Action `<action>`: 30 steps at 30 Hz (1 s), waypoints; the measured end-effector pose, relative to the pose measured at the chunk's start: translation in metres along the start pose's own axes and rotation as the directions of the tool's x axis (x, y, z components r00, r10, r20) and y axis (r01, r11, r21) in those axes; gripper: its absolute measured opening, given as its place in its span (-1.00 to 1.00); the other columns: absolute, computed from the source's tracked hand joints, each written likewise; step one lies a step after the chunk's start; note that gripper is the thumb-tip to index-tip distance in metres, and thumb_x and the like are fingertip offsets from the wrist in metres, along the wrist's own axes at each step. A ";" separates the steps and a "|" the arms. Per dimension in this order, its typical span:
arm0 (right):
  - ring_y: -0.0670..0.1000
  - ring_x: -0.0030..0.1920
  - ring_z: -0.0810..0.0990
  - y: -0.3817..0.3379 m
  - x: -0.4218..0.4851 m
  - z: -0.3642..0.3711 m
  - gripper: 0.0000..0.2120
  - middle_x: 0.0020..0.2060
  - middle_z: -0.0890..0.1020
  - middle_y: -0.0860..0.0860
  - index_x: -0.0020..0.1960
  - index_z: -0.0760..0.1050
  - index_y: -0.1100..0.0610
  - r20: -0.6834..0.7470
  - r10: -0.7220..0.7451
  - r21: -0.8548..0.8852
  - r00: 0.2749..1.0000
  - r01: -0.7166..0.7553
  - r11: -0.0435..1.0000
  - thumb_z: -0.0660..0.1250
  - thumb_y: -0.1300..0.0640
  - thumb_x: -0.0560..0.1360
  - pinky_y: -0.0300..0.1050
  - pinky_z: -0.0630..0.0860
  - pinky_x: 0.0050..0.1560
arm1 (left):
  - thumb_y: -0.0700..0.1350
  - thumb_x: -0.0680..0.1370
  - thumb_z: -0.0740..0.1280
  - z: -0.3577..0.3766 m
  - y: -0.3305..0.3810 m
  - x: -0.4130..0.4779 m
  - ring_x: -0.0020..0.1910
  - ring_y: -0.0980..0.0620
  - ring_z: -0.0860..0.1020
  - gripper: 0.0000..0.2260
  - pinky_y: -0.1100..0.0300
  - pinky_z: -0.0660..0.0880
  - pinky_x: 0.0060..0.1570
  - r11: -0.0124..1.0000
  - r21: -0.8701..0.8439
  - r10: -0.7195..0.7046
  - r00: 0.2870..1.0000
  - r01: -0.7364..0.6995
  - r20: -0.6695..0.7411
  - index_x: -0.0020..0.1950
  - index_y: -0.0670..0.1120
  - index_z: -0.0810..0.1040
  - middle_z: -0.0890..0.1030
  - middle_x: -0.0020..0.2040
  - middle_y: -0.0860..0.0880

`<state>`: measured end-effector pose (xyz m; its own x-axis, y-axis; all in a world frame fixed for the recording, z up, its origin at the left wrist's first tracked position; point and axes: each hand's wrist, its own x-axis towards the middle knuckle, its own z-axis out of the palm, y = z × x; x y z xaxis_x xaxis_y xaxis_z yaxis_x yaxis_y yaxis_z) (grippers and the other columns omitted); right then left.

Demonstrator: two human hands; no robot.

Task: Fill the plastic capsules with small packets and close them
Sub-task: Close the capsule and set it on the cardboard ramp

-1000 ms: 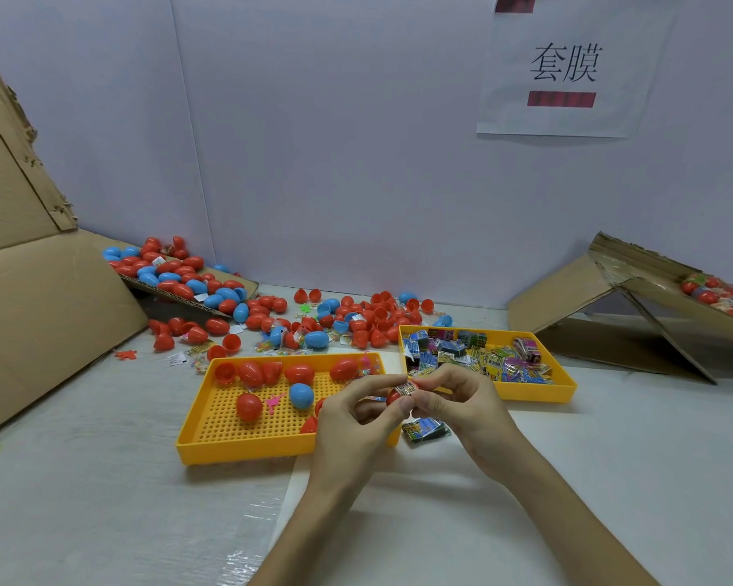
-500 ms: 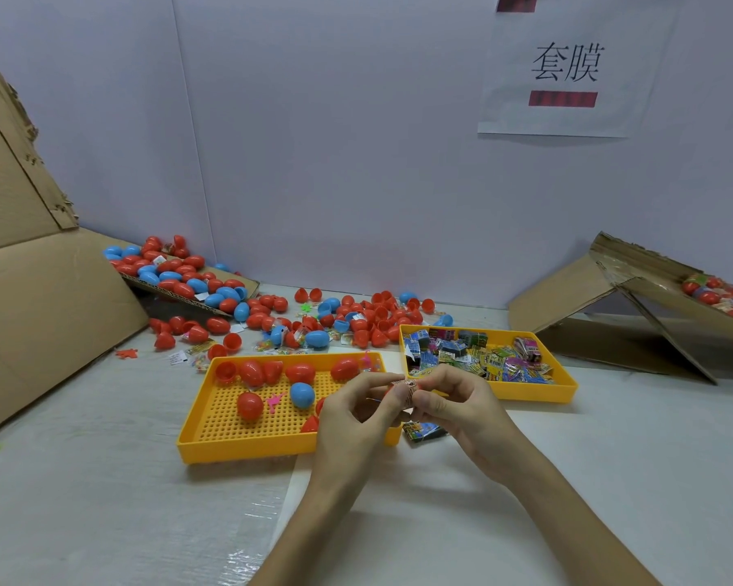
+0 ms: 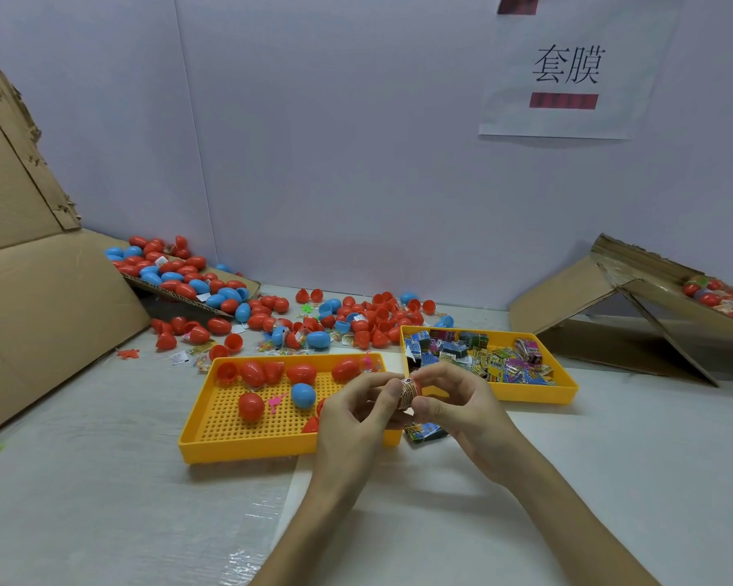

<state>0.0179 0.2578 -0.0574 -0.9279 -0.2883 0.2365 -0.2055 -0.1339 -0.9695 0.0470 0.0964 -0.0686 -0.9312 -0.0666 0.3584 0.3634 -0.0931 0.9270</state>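
My left hand (image 3: 358, 416) and my right hand (image 3: 458, 406) meet above the gap between two yellow trays. Together they pinch a small printed packet (image 3: 409, 391) that is bent into a roll; a bit of red shows just behind it. The left yellow tray (image 3: 212, 448) holds several red capsules (image 3: 251, 406) and one blue capsule (image 3: 303, 395). The right yellow tray (image 3: 538, 391) is full of colourful small packets (image 3: 475, 357). One loose packet (image 3: 424, 431) lies on the table under my hands.
A heap of red and blue capsules (image 3: 348, 317) spreads along the back wall, and more lie on a cardboard flap (image 3: 178, 272). Large cardboard sheets (image 3: 39, 310) stand at the left. A folded cardboard box (image 3: 635, 306) with capsules sits at the right.
The packet between my fingers has been bent tighter into a roll. Both hands have stayed in the same place.
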 end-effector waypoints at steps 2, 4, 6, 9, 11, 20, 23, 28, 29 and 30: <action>0.09 -0.16 0.66 -0.001 -0.001 -0.001 -0.55 -0.14 0.68 0.09 -0.07 0.68 0.08 0.001 -0.009 -0.011 1.000 0.009 1.000 0.68 -0.11 0.16 -0.11 0.60 -0.14 | 0.04 0.50 0.38 0.000 0.000 -0.001 -0.14 -0.01 0.72 -0.81 0.25 0.62 -0.23 1.000 -0.006 0.000 1.000 0.000 0.006 0.00 -0.01 0.67 0.72 -0.13 0.01; 0.07 -0.22 0.64 -0.001 -0.001 0.000 -0.65 -0.17 0.68 0.13 -0.07 0.67 0.16 -0.028 -0.009 -0.015 1.000 0.008 1.000 0.61 -0.03 0.27 -0.14 0.60 -0.16 | 0.05 0.51 0.37 0.000 0.001 0.000 -0.20 -0.04 0.72 -0.78 0.23 0.62 -0.26 1.000 -0.020 -0.004 1.000 0.005 0.021 0.06 -0.04 0.63 0.72 -0.16 -0.03; 0.05 -0.27 0.62 -0.001 -0.001 0.002 -0.68 -0.17 0.67 0.16 -0.06 0.62 0.24 -0.090 0.007 0.038 0.996 -0.003 0.999 0.50 0.02 0.33 -0.12 0.59 -0.17 | 0.08 0.52 0.36 0.001 0.001 -0.001 -0.23 -0.07 0.72 -0.72 0.19 0.63 -0.25 0.999 -0.035 -0.015 0.999 0.016 0.040 0.16 -0.03 0.55 0.72 -0.17 -0.07; 0.04 -0.23 0.65 -0.005 0.001 -0.001 -0.71 -0.13 0.69 0.11 0.01 0.56 0.25 -0.225 0.050 0.191 0.973 -0.007 0.982 0.41 0.07 0.39 -0.11 0.59 -0.11 | 0.04 0.57 0.40 0.003 -0.005 -0.005 -0.14 0.03 0.71 -0.74 0.18 0.64 -0.12 0.988 0.135 0.063 0.992 -0.078 0.107 0.23 0.10 0.44 0.71 -0.11 -0.01; 0.00 -0.15 0.68 -0.010 0.003 -0.008 -0.77 -0.12 0.71 0.04 0.04 0.54 0.18 -0.298 0.097 0.286 0.950 -0.008 0.958 0.38 0.13 0.42 -0.13 0.55 -0.08 | -0.06 0.58 0.39 0.004 -0.010 -0.008 0.06 0.18 0.65 -0.69 0.35 0.55 0.06 0.914 0.339 0.129 0.952 -0.222 0.276 0.29 0.14 0.43 0.67 0.05 0.13; -0.02 -0.19 0.69 -0.015 0.008 -0.037 -0.92 -0.18 0.68 0.07 0.04 0.55 0.15 -0.438 0.225 0.448 0.871 -0.006 0.894 0.30 0.18 0.59 -0.19 0.59 -0.14 | -0.13 0.64 0.21 0.011 -0.023 -0.013 0.50 0.10 0.24 -0.62 0.44 0.11 0.37 0.577 0.648 -0.066 0.762 -0.498 0.644 0.48 -0.04 0.43 0.31 0.55 0.04; -0.01 -0.22 0.70 -0.018 0.009 -0.047 -0.85 -0.18 0.72 0.10 0.05 0.57 0.18 -0.372 0.296 0.234 0.879 -0.220 0.947 0.30 0.12 0.60 -0.14 0.56 -0.07 | -0.13 0.65 0.20 0.011 -0.022 -0.014 0.50 0.14 0.24 -0.67 0.32 0.20 0.40 0.564 0.656 -0.063 0.765 -0.502 0.640 0.42 0.00 0.48 0.34 0.53 0.09; -0.07 -0.27 0.68 -0.069 0.037 -0.097 -0.82 -0.25 0.72 0.02 0.10 0.56 0.15 -0.338 0.298 0.116 0.893 -0.275 0.955 0.23 0.09 0.62 -0.17 0.56 -0.20 | -0.19 0.62 0.20 0.010 -0.018 -0.014 0.42 0.17 0.31 -0.67 0.29 0.30 0.32 0.579 0.643 -0.052 0.764 -0.502 0.643 0.34 0.05 0.52 0.43 0.44 0.15; -0.06 -0.22 0.68 -0.087 0.046 -0.113 -0.80 -0.22 0.72 0.02 0.11 0.55 0.13 -0.393 0.236 0.208 0.889 -0.165 0.964 0.20 0.08 0.65 -0.20 0.58 -0.22 | -0.21 0.61 0.20 0.011 -0.017 -0.014 0.41 0.16 0.32 -0.66 0.29 0.31 0.31 0.577 0.638 -0.044 0.761 -0.510 0.648 0.34 0.05 0.51 0.43 0.43 0.15; -0.04 -0.15 0.69 -0.103 0.054 -0.128 -0.78 -0.14 0.72 0.04 0.15 0.53 0.13 -0.477 0.176 0.289 0.861 -0.036 0.957 0.16 0.07 0.66 -0.22 0.58 -0.20 | -0.22 0.61 0.21 0.011 -0.018 -0.013 0.43 0.16 0.31 -0.65 0.30 0.30 0.32 0.570 0.637 -0.031 0.761 -0.519 0.648 0.35 0.05 0.51 0.42 0.44 0.14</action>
<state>-0.0510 0.3774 0.0472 -0.9836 0.1802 0.0016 -0.0733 -0.3921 -0.9170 0.0521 0.1098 -0.0884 -0.7382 0.5963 0.3154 0.6725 0.6144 0.4126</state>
